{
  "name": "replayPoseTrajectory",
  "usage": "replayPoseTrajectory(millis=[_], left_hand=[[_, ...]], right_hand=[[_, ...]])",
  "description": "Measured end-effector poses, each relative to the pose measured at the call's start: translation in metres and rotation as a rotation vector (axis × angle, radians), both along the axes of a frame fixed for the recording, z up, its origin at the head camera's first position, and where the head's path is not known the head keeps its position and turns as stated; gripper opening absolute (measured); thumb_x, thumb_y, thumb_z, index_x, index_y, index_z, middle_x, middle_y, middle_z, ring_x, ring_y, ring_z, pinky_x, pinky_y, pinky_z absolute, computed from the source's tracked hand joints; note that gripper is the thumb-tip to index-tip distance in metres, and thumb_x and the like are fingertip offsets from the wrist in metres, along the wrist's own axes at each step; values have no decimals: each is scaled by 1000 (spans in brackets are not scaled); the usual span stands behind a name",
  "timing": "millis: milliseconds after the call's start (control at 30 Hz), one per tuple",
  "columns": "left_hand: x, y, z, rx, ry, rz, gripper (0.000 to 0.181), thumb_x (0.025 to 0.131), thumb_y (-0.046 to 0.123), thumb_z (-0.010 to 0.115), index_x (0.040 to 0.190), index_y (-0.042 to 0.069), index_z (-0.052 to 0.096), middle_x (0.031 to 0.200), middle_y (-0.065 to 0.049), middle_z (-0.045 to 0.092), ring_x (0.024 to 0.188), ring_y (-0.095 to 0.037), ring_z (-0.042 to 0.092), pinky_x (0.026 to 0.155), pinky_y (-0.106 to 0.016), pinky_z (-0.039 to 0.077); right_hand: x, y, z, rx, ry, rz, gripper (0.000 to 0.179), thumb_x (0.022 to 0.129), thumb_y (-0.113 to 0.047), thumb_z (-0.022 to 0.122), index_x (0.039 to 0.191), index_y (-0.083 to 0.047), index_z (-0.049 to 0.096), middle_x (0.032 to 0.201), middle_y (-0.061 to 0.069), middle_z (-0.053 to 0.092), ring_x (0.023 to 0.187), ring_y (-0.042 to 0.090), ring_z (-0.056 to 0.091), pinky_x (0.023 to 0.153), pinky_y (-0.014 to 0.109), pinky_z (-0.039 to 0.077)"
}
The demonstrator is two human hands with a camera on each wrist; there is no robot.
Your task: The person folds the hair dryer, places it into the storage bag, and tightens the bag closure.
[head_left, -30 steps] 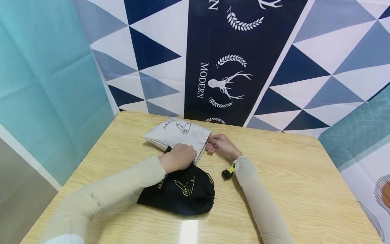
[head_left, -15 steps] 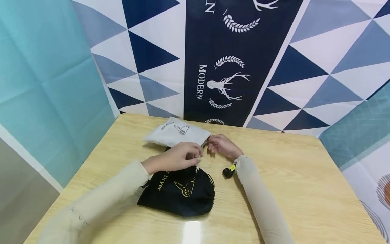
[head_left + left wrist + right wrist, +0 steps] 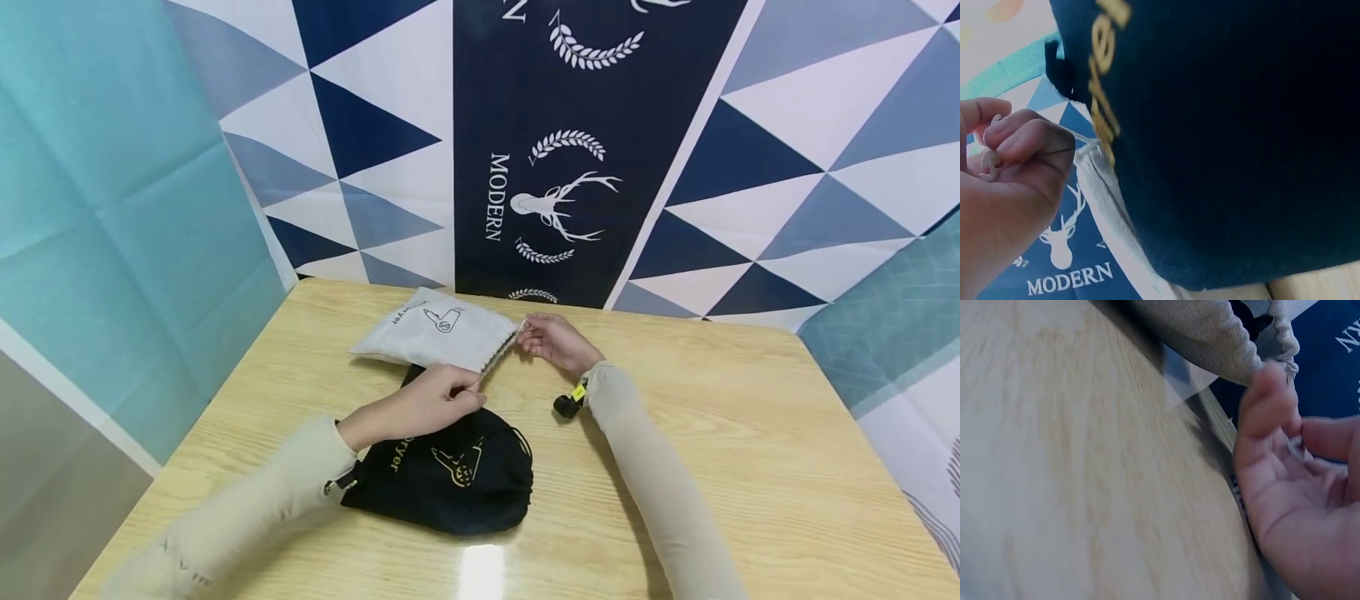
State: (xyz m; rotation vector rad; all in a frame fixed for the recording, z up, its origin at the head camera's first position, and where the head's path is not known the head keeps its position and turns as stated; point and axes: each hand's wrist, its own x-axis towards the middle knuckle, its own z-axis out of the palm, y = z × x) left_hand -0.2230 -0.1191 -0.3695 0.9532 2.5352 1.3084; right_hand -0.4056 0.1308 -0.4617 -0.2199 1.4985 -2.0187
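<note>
A light grey drawstring bag (image 3: 427, 337) with a hair dryer printed on it lies at the back of the table. My left hand (image 3: 420, 406) pinches the bag's white drawstring (image 3: 1079, 135) at the near corner of the mouth, its knotted end (image 3: 989, 161) showing between the fingers. At the far corner, my right hand (image 3: 558, 343) pinches the other end of the string. The ruffled mouth (image 3: 1241, 347) gapes, and a dark thing (image 3: 1257, 322) shows inside. Beneath my left hand lies a black drawstring bag (image 3: 457, 500) with gold lettering, partly hidden by that hand.
The wooden table (image 3: 735, 450) ends at a patterned cloth wall (image 3: 397, 217) close behind the grey bag. A teal cloth (image 3: 112, 208) hangs at the left. Near my right wrist sits a small black camera (image 3: 567, 406) with a yellow tag.
My left hand moved off the grey bag's mouth, took the white string and drew it toward me. My right hand rose slightly with its string end. The black bag stayed put.
</note>
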Motion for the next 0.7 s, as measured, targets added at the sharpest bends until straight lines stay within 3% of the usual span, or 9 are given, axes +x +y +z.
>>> replayPoseTrajectory(millis=[100, 200, 300, 400, 500, 700], left_hand=[[5, 1, -2, -30, 70, 40, 32, 97, 15, 57, 70, 16, 41, 59, 10, 33, 53, -3, 36, 57, -21, 33], [9, 2, -4, -97, 189, 153, 17, 97, 14, 61, 85, 12, 48, 60, 8, 39, 52, -5, 41, 53, -23, 37], [14, 2, -3, -259, 319, 323, 13, 95, 13, 64, 93, 7, 53, 61, 1, 49, 52, -13, 54, 48, -29, 44], [19, 4, -4, -460, 400, 442, 17, 94, 11, 64, 79, 5, 58, 62, -7, 58, 57, -25, 63, 47, -38, 49], [23, 6, -6, -564, 439, 450, 29, 91, 9, 64, 64, 10, 57, 64, -8, 62, 55, -28, 64, 46, -42, 50], [27, 9, -8, -543, 538, 354, 34, 90, 11, 64, 59, 15, 52, 59, -3, 58, 51, -25, 62, 42, -40, 47]], right_hand=[[-3, -2, 4, 14, 3, -41, 24, 109, -11, 35, 103, 5, 51, 77, 9, 66, 66, 14, 62, 60, 22, 51], [-4, -1, 9, 25, 9, -84, 25, 109, -11, 35, 101, 4, 53, 76, 8, 66, 64, 14, 61, 58, 21, 49], [-6, 1, 15, 40, 14, -129, 25, 109, -11, 37, 98, 1, 55, 75, 7, 66, 63, 13, 60, 57, 21, 48], [-7, 1, 20, 54, 14, -137, 23, 109, -11, 37, 98, 1, 53, 76, 8, 66, 64, 14, 60, 59, 21, 49], [-6, -1, 26, 78, 6, -138, 21, 109, -10, 35, 100, 0, 50, 77, 8, 66, 66, 14, 62, 62, 23, 52], [-2, -26, 50, 203, -13, -279, 23, 107, -8, 34, 93, 2, 49, 70, 8, 63, 62, 15, 64, 66, 26, 57]])
